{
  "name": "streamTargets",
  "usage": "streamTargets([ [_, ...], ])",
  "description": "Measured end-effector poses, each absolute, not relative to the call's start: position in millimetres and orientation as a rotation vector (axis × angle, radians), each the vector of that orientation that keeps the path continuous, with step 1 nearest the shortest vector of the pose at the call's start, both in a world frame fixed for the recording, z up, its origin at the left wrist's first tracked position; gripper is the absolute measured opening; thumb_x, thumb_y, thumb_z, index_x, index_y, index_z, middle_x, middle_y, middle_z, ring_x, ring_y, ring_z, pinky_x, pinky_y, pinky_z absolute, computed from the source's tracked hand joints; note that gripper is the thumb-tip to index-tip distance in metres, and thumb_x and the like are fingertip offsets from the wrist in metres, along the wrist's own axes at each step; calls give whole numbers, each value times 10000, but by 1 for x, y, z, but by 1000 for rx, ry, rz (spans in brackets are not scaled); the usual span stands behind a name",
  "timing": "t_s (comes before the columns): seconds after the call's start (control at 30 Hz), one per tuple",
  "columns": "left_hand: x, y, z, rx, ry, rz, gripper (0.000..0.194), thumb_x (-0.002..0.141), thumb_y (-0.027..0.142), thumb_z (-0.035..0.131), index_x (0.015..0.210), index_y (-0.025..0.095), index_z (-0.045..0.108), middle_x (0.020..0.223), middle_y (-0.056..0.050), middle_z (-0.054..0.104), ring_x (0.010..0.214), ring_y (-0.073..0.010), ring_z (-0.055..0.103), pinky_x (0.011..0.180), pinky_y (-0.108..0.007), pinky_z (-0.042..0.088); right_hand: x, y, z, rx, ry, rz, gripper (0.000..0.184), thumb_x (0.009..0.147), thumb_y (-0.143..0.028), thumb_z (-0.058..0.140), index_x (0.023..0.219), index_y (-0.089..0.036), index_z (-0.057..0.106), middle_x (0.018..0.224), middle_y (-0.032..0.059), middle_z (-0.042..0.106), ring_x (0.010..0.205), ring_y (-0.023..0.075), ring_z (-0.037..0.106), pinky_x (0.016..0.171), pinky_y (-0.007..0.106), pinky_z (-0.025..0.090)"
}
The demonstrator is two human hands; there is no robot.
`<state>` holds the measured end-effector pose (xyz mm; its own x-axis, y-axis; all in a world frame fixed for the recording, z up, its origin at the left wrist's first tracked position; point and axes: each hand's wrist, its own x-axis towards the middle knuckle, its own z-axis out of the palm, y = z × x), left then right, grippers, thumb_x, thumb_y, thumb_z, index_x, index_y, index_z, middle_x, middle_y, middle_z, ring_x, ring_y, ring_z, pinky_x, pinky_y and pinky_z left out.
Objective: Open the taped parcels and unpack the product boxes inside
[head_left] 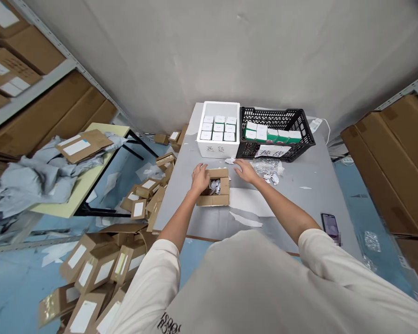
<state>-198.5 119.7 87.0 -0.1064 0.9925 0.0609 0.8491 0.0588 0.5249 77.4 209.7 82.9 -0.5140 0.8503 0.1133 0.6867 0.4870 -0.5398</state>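
A small brown cardboard box (218, 192) lies open on the grey table (299, 204), with white packing showing inside. My left hand (199, 177) rests on the box's left flap, fingers curled over its edge. My right hand (245, 170) lies flat on the table just right of the box, fingers stretched toward a scrap of white paper (230, 161). Crumpled clear plastic wrap (269, 168) sits just beyond my right hand.
A white foam box (218, 148) with small white cartons and a black plastic crate (282, 150) with green-and-white cartons stand at the table's far edge. A phone (330, 225) lies at right. Labelled cardboard boxes (101, 269) are piled on the floor at left. Shelves with cartons flank both sides.
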Motion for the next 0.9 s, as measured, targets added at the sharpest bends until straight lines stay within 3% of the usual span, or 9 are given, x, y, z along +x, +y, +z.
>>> streamTargets([
  [0.17,-200,44,71,1726,2135,543,624,897,268,543,1514,225,455,1579,-158,425,1468,-345,422,1172,-540,414,83,143,46,-1424,-2156,1100,474,939,-253,553,1404,-182,608,1378,157,654,1063,257,691,1043,441,517],
  [0.4,-206,-19,58,1712,2104,303,740,858,335,645,1546,238,388,1627,-176,355,1472,-384,414,1149,-537,423,84,91,29,-1505,-1929,1315,430,912,-220,581,1336,-209,659,1351,122,685,1191,257,671,1107,448,488],
  [0.53,-212,-22,54,1770,2061,201,899,826,344,713,1599,237,268,1667,-212,283,1516,-400,343,1155,-554,390,71,95,34,-1552,-1851,1326,454,884,-233,621,1336,-206,656,1343,131,686,1155,259,685,1096,455,497],
  [0.7,-225,-5,44,1963,1934,76,1166,711,349,845,1641,275,146,1704,-233,189,1559,-421,249,1211,-601,268,39,124,30,-1635,-1730,1298,657,805,-242,673,1450,-185,567,1457,164,588,1030,240,704,1048,452,532],
  [0.9,-255,30,36,2049,1748,140,1127,761,272,774,1658,213,94,1676,-264,247,1560,-386,279,1227,-556,253,10,157,20,-1703,-1605,1327,705,816,-324,640,1500,-214,510,1404,134,603,1081,260,673,1026,459,542],
])
